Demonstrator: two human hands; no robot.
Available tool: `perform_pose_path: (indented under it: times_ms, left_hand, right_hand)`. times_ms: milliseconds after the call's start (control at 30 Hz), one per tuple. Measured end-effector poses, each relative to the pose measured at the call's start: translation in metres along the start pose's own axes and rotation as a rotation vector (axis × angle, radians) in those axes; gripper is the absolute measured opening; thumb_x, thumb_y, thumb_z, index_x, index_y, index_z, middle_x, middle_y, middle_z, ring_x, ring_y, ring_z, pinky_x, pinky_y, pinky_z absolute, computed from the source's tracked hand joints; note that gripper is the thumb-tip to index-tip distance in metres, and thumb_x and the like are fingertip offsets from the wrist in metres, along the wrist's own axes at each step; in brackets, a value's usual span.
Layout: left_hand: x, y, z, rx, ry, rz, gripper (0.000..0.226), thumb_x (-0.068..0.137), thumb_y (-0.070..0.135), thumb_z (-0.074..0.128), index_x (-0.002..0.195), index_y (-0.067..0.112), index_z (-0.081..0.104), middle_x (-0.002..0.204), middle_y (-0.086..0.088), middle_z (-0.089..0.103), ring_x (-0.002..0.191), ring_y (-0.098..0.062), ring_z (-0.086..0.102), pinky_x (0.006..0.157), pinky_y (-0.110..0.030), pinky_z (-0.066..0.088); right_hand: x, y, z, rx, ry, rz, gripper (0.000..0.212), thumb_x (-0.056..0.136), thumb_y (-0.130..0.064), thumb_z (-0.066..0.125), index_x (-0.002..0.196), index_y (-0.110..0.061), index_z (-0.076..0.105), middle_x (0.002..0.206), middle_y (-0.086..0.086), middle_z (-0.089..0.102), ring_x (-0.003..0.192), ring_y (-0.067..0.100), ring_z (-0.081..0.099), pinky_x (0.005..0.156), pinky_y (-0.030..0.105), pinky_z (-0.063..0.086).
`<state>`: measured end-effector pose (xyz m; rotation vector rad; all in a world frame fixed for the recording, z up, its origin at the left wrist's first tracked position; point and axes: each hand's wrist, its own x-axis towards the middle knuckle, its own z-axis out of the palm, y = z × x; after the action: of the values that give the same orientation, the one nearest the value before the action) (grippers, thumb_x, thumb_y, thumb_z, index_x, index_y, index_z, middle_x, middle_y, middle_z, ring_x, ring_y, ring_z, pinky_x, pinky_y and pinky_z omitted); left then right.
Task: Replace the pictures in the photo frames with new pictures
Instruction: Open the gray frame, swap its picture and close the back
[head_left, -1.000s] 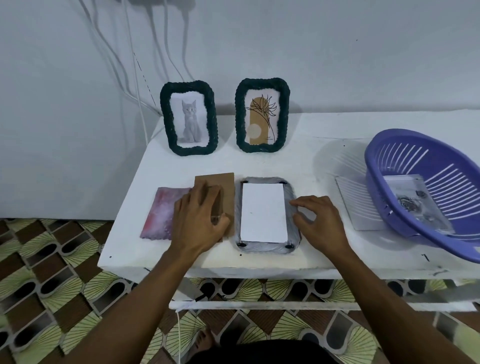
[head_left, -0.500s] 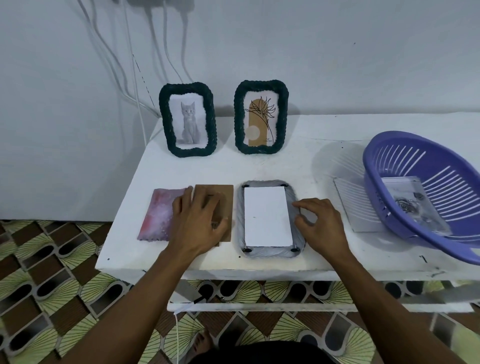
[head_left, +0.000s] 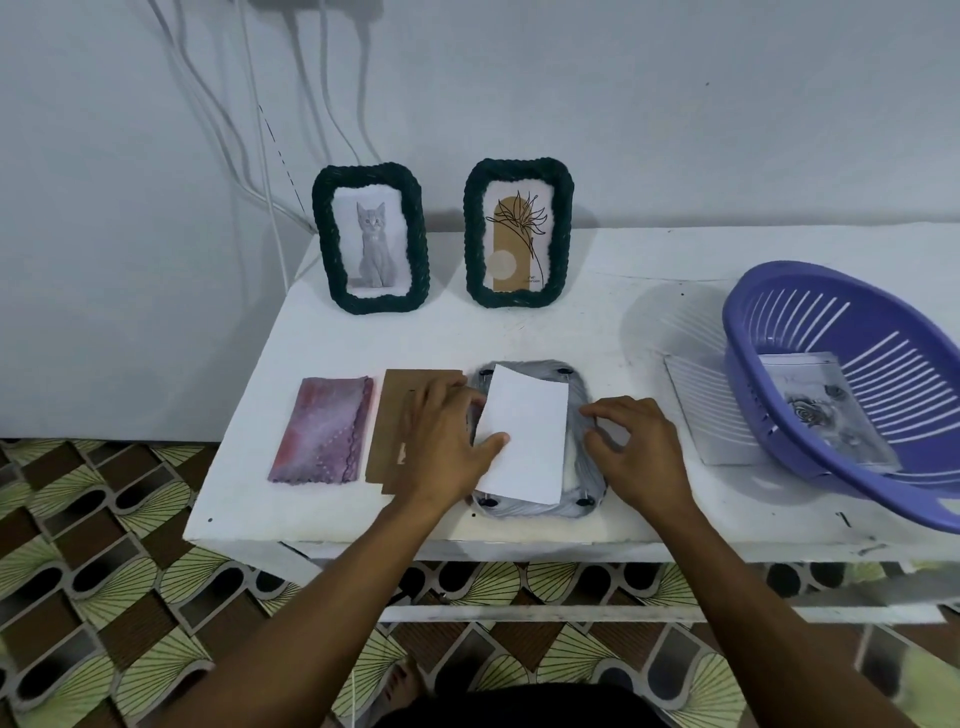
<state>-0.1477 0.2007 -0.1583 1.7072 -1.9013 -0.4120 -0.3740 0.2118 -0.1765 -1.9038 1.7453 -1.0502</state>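
A grey woven photo frame (head_left: 586, 478) lies face down near the table's front edge. A white picture (head_left: 527, 436), blank side up, rests askew on it, its left edge lifted. My left hand (head_left: 447, 441) pinches that left edge, thumb on top. My right hand (head_left: 636, 449) rests on the frame's right rim, fingers curled. The brown backing board (head_left: 392, 410) lies flat just left of the frame, partly under my left hand. Two dark green woven frames stand at the back: one with a cat picture (head_left: 370, 240), one with a plant drawing (head_left: 518, 234).
A pink-purple folded cloth (head_left: 324, 431) lies left of the board. A purple slotted basket (head_left: 852, 384) at the right holds a rose picture (head_left: 821, 410). A pale sheet (head_left: 701, 415) lies partly under the basket. White cables (head_left: 270, 171) hang down the wall behind the white table (head_left: 618, 317).
My left hand left the backing board and moved right to the white picture, lifting its left edge so it sits askew. My right hand stayed at the frame's right rim.
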Motion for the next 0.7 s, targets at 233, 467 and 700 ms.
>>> perform_pose_path:
  times_ms: [233, 467, 700]
  left_hand:
    - [-0.005, 0.009, -0.012, -0.186, -0.034, -0.007, 0.041, 0.083, 0.012, 0.072, 0.119, 0.019, 0.054, 0.098, 0.008, 0.063, 0.085, -0.002, 0.058, 0.069, -0.008, 0.041]
    - [0.025, 0.041, -0.029, -0.500, -0.128, 0.101, 0.031, 0.090, 0.004, 0.064, 0.116, 0.021, 0.063, 0.100, -0.001, 0.067, 0.078, -0.017, 0.062, 0.068, -0.014, 0.047]
    - [0.055, 0.094, 0.018, -0.745, -0.275, -0.011, 0.027, 0.087, 0.005, 0.068, 0.104, 0.026, 0.068, 0.106, 0.005, 0.071, 0.080, -0.018, 0.071, 0.072, -0.033, 0.058]
  right_hand:
    - [0.003, -0.008, -0.009, 0.073, -0.064, 0.016, 0.026, 0.082, -0.012, 0.066, 0.105, -0.024, 0.071, 0.104, -0.013, 0.063, 0.103, 0.012, 0.054, 0.085, 0.027, 0.045]
    - [0.031, -0.030, -0.105, -0.282, -0.003, -0.181, 0.030, 0.086, -0.024, 0.069, 0.115, -0.026, 0.067, 0.120, 0.000, 0.064, 0.113, 0.021, 0.052, 0.096, 0.029, 0.036]
    - [0.039, 0.002, -0.173, -0.336, -0.321, 0.270, 0.041, 0.088, -0.030, 0.068, 0.127, -0.038, 0.055, 0.130, 0.000, 0.061, 0.101, 0.015, 0.061, 0.090, 0.035, 0.046]
